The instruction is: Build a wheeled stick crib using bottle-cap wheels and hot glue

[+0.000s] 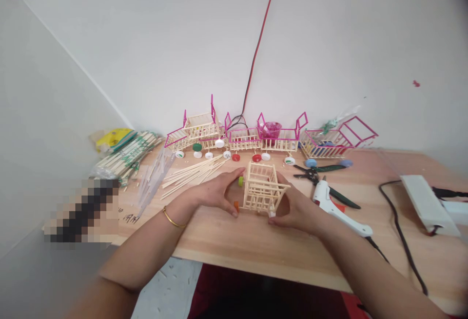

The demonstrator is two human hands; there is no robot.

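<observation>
In front of me is a small cart of plain wooden sticks (261,189), an openwork frame with bottle-cap wheels. My left hand (215,191) grips its left side, fingers by the green cap wheel (241,181) and thumb at the orange cap wheel (236,207). On the other side my right hand (295,208) is curled round the frame, its thumb at a white cap wheel (271,211); some of its fingers are hidden behind the sticks. Loose wooden sticks (193,175) lie beyond my left hand.
Several stick carts with magenta trim (244,138) line the wall, with a magenta-stained cup (271,131) among them. Cutting pliers (340,194) and a white glue gun (334,209) lie right. Further right sits a white power box (426,202) with cables. Bagged sticks (126,155) lie left.
</observation>
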